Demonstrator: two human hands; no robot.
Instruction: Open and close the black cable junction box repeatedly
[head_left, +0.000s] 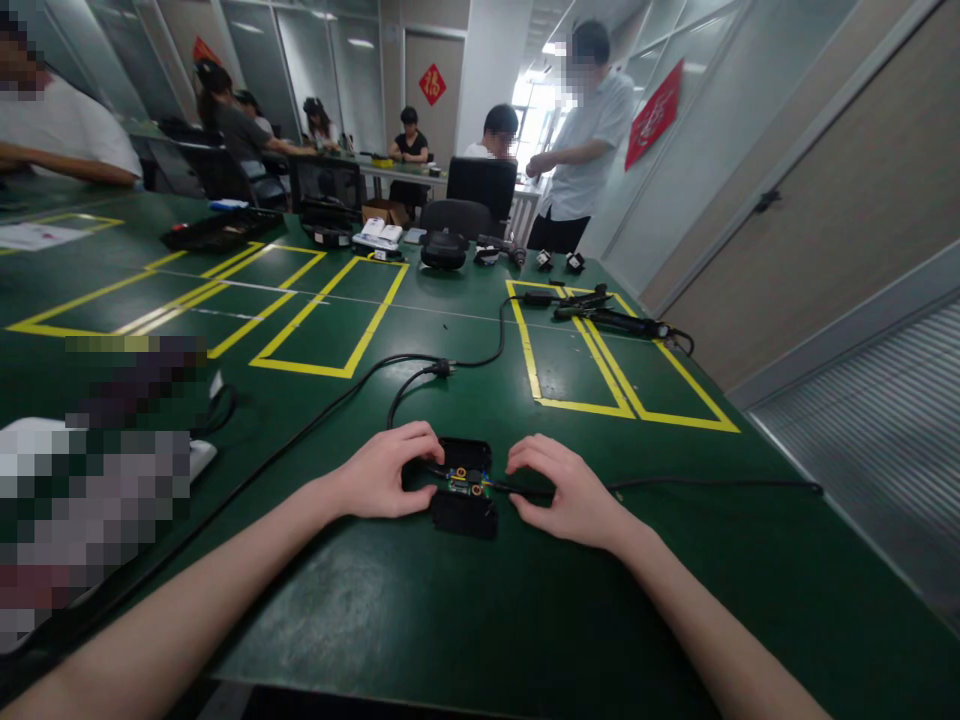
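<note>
On the green table in front of me lies an opened black plastic case with two shell halves. The far shell half (466,451) and the near shell half (465,516) flank a small circuit board (463,481) with copper-coloured coils. Black cable runs out from both ends of the board. My left hand (386,470) curves around the board's left end, thumb and fingers apart; the tips are at the shell edges, and I cannot tell whether they press on them. My right hand (566,490) arches over the right cable (675,484), its fingers parted just beside the case.
A long black cable with a plug (444,368) winds across the table. Yellow tape (300,368) marks rectangles. Black folded hardware (615,318) lies at the right; a black tray (225,229), a drill (510,250) and small boxes stand at the back. Several people are beyond.
</note>
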